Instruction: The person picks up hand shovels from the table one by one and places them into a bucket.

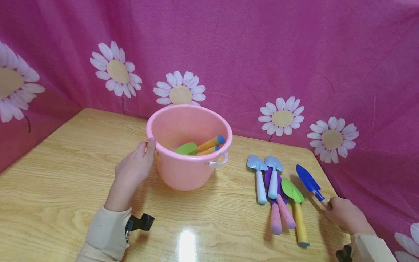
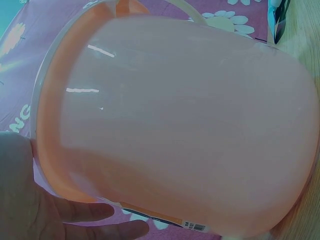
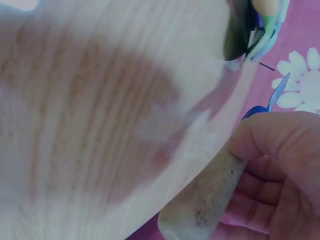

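A pink bucket [image 1: 184, 174] with a white handle stands upright on the table. My left hand [image 1: 135, 163] grips its left rim, thumb at the edge; in the left wrist view, two fingers [image 2: 90, 211] lie along the outer wall. Inside the bucket are a green-bladed trowel [image 1: 187, 148] with a yellow handle and another yellow handle [image 1: 208, 150]. At the table's right edge, my right hand [image 1: 348, 214] holds a blue trowel [image 1: 307, 178] by its wooden handle [image 3: 200, 200], blade pointing away. Left of that hand lies a green trowel [image 1: 292, 191] with a yellow handle.
Two light-blue shovels [image 1: 260, 182] and two purple trowels with pink handles [image 1: 276, 220] lie in an overlapping pile right of the bucket. A magenta cloth [image 1: 235, 54] with white daisies rises behind the wooden table [image 1: 203, 225] and along its sides.
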`<act>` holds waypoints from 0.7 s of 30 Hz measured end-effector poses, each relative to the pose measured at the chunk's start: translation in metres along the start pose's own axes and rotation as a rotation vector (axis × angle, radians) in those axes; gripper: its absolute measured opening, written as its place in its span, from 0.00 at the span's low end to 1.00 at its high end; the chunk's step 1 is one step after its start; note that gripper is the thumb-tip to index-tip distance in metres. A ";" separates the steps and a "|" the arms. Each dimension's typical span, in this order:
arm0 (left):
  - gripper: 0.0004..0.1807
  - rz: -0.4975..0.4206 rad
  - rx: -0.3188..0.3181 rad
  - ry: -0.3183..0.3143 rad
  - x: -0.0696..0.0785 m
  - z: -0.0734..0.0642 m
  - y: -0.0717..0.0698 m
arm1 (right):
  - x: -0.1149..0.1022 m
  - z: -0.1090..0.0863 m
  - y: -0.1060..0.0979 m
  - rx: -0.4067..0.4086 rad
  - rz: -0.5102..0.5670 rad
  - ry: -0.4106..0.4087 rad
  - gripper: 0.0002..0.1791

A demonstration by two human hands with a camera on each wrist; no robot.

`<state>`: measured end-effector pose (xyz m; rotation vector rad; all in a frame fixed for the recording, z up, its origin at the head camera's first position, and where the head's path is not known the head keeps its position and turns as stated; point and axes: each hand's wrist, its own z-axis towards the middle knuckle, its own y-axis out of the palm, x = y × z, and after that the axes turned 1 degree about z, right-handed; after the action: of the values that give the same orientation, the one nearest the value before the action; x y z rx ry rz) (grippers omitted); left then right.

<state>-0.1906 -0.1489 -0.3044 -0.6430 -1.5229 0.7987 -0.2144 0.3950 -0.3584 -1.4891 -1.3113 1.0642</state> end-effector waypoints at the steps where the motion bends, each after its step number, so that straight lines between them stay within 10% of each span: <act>1: 0.46 0.000 -0.001 -0.001 0.000 0.000 0.000 | -0.001 0.000 -0.002 -0.004 0.005 -0.001 0.08; 21: 0.46 -0.017 -0.001 0.007 -0.001 0.001 0.001 | -0.032 -0.012 -0.041 0.127 -0.043 -0.193 0.05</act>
<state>-0.1913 -0.1491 -0.3061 -0.6323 -1.5201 0.7819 -0.2160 0.3659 -0.3134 -1.2839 -1.3748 1.2638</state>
